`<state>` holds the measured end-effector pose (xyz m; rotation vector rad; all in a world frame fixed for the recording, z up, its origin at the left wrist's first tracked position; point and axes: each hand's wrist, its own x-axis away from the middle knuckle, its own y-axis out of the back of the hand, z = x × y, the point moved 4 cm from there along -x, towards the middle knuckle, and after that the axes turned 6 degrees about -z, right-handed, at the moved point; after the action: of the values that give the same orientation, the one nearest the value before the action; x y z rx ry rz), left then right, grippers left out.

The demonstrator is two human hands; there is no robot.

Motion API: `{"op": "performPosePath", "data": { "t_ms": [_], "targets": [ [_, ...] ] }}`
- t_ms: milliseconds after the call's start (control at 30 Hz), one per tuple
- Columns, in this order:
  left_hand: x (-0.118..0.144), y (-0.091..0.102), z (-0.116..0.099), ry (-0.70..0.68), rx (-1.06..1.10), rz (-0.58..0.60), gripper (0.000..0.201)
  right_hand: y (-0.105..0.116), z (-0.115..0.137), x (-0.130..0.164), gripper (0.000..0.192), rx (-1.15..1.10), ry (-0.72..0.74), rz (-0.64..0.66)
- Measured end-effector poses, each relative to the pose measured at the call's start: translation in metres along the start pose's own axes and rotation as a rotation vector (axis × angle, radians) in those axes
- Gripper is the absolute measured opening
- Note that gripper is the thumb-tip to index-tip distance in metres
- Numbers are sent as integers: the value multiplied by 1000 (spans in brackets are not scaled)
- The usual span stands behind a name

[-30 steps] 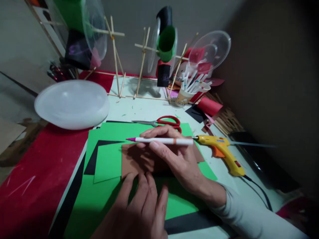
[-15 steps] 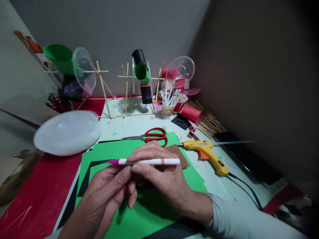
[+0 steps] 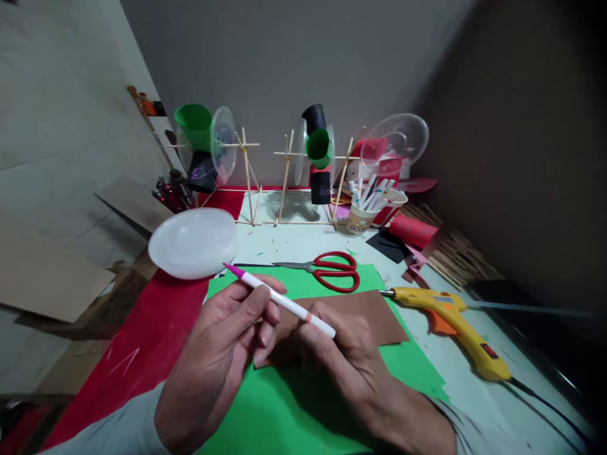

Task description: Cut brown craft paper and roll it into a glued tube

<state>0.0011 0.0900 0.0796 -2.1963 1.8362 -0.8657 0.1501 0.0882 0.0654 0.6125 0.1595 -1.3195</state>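
Note:
A white marker pen with a bare pink tip slants across the middle, tip pointing up and left. Its front half lies between the thumb and fingers of my left hand, which are closed on it. At the rear end, my right hand pinches it by the orange band. Under both hands lies a sheet of brown paper, partly hidden by them. Below that are green sheets. Red-handled scissors rest beyond the brown paper, blades to the left.
To the right lies a yellow glue gun with its cord. At the back stand stick frames bearing green and black paper cups. A paper cup of markers stands behind the scissors. A translucent lid is at left.
The marker has turned from level to slanted, tip up. My right hand has slid lower towards its rear end. The view has swung left, and more of the brown paper shows.

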Motion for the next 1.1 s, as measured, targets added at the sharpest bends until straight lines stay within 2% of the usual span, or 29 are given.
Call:
{"op": "performPosePath", "data": {
  "t_ms": [233, 367, 433, 467, 533, 567, 667, 767, 867, 1033, 1100],
  "targets": [
    [0, 6, -1, -20, -31, 10, 31, -7, 7, 6, 39, 149, 44, 20],
    [0, 6, -5, -24, -44, 6, 25, -10, 12, 11, 35, 256, 259, -37],
    [-2, 9, -13, -77, -41, -38, 20, -9, 16, 15, 33, 350, 421, -78],
    [-4, 11, -20, -149, -41, -86, 17, -9, 18, 16, 33, 421, 471, -76],
    [-6, 14, -31, -306, -15, -149, 15, -8, 21, 18, 35, 528, 528, -49],
    [-7, 14, -33, -317, -19, -146, 14, -7, 22, 18, 36, 546, 530, -29],
    [-8, 10, -25, -228, -17, -55, 14, 2, 22, 10, 33, 450, 418, -34],
    [-7, 6, -13, -128, -6, -22, 20, 17, 11, -3, 30, 196, 125, -73],
    [-6, 3, -6, -56, -38, -35, 30, 26, -3, -11, 26, -23, -122, -37],
    [-10, 4, -3, -37, -96, -1, 33, 27, -11, -14, 12, -199, -282, 5],
    [-10, 7, 1, -8, -138, 42, 32, 26, -12, -16, 16, -234, -285, 17]
  ]
}}
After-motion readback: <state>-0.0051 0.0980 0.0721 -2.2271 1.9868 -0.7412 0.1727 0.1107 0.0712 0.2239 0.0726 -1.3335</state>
